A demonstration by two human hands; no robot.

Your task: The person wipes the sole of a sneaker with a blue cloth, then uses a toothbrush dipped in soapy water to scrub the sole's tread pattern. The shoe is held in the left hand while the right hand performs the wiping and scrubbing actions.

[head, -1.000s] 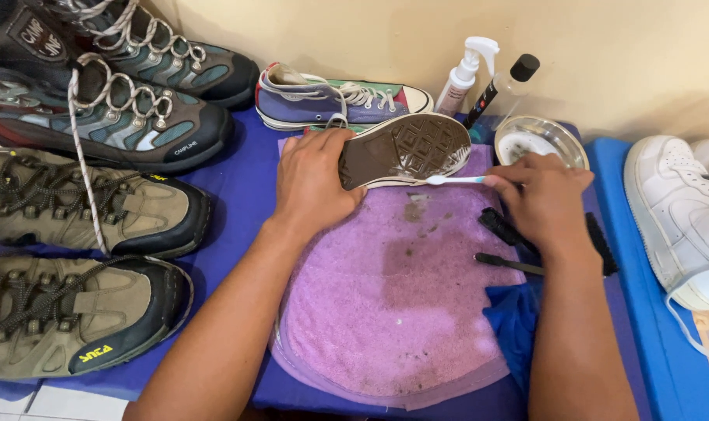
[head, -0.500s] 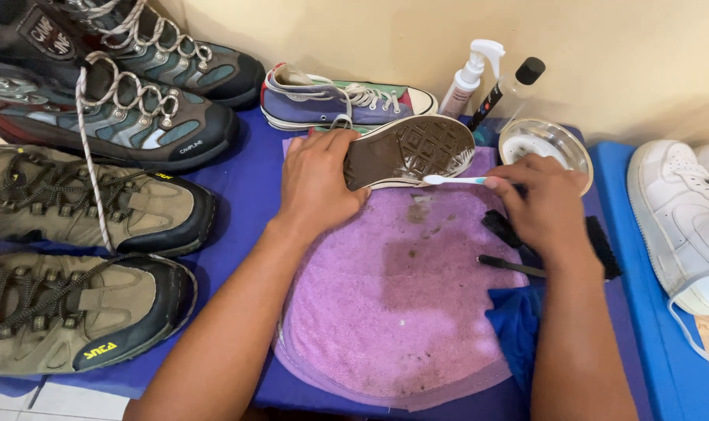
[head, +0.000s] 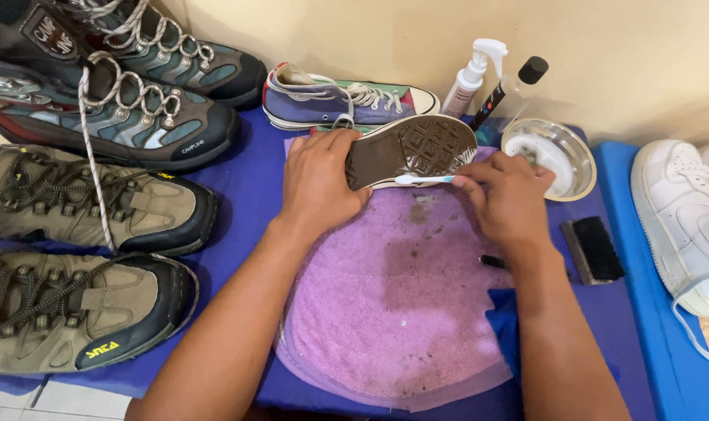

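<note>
On the purple towel (head: 386, 312), mid-frame, left hand (head: 319, 181) clamps a sneaker (head: 411, 150) tipped on its side, brown sole facing the camera. Fingers curl over the heel end, thumb side against the lower rim. Sneaker's long axis runs left to right, slightly up toward the right; toe points right, toward the glass bowl (head: 548, 148). Right hand (head: 504, 201) pinches a toothbrush (head: 425, 179) by its handle, fingers bunched; brush lies nearly level, head pointing left, bristles against the white lower edge of the sole.

Room: towel's near half is bare apart from dirt specks, open below both hands. Left side is crowded: four hiking boots (head: 82, 199) line the blue mat (head: 245, 187), close to the left forearm. Behind the sneaker, its mate (head: 347, 100) stands upright against the wall, toe right, just beside the held one. Spray bottle (head: 471, 78) and a black-capped bottle (head: 514, 90) stand at the wall, near the bowl. Right of the right wrist: a black brush (head: 594, 249) on the mat, clear of the hand; a thin black tool (head: 492, 262) partly hidden under the wrist. Blue cloth (head: 501, 320) at the towel's right edge, touching the forearm. White sneaker (head: 682, 218) at the far right edge, well apart.
</note>
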